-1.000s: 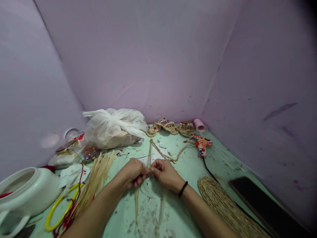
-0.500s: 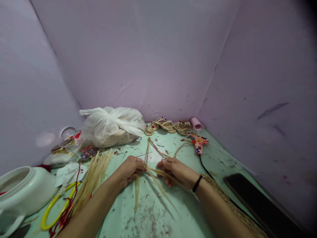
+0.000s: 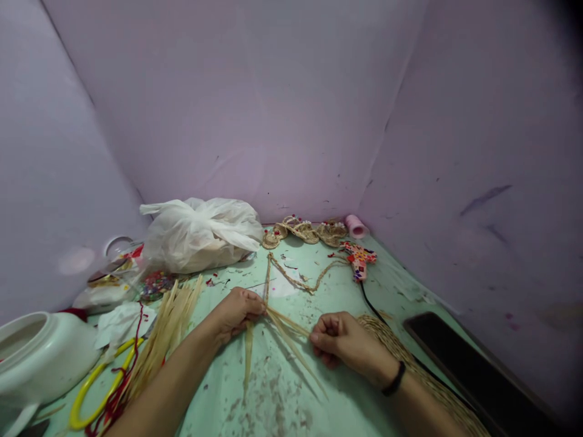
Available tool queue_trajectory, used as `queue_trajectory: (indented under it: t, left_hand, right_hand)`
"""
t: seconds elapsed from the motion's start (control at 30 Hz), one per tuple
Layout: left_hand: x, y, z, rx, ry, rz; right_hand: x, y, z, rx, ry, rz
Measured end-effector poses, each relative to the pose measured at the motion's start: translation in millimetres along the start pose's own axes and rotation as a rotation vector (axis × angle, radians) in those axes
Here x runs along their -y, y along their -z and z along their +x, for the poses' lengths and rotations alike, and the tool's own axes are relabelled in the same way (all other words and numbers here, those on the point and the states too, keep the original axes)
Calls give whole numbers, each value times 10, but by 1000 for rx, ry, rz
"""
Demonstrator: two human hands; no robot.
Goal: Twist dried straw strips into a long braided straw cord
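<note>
Seemingly left hand pinches the braid, which runs wallward; right hand pinches a strand slanting rightward.

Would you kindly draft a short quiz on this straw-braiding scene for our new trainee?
1. True or false: the left hand pinches the spot where the loose straw strands meet the braided cord.
2. What lies closest to the right hand? A) white jug B) coiled woven mat C) pink spool
3. Short answer: what colour is the band on the right wrist?
Key: 1 true; 2 B; 3 black.
</note>
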State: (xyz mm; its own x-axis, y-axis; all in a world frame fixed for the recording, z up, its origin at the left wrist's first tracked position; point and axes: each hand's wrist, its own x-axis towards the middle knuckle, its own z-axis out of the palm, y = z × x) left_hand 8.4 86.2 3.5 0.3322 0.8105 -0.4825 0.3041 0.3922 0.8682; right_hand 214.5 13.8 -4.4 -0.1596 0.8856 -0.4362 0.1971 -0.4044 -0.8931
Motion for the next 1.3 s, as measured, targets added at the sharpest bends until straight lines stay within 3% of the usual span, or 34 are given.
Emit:
queue_trajectory:
  t: [0.33, 0.5, 0.63, 0.73, 0.8, 1.0, 1.17, 1.3]
  left_hand:
    - [-24, -7, -8, -1, 21, -56]
    - [-23, 60, -7, 57, -2, -131]
    - [-18, 80, -18, 73, -4, -128]
    - [-16, 80, -22, 65, -11, -123]
    - [-17, 77, -19, 73, -10, -116]
    - [-37, -10, -27, 29, -20, 4]
    - [-69, -118, -53, -100, 4, 20]
    - [-67, -132, -60, -114, -8, 3]
  right_hand:
    - [34, 36, -12, 72, 9, -72]
    - [358, 0, 119, -221, 286, -133]
    - [550, -259, 347, -32, 201, -59]
    - [516, -392, 488, 82, 168, -138]
    - [459, -390, 552, 87, 163, -228]
    - [418, -323, 560, -62, 148, -476]
    - [410, -631, 338, -293, 326, -789]
    - [344, -886, 199, -311, 370, -960]
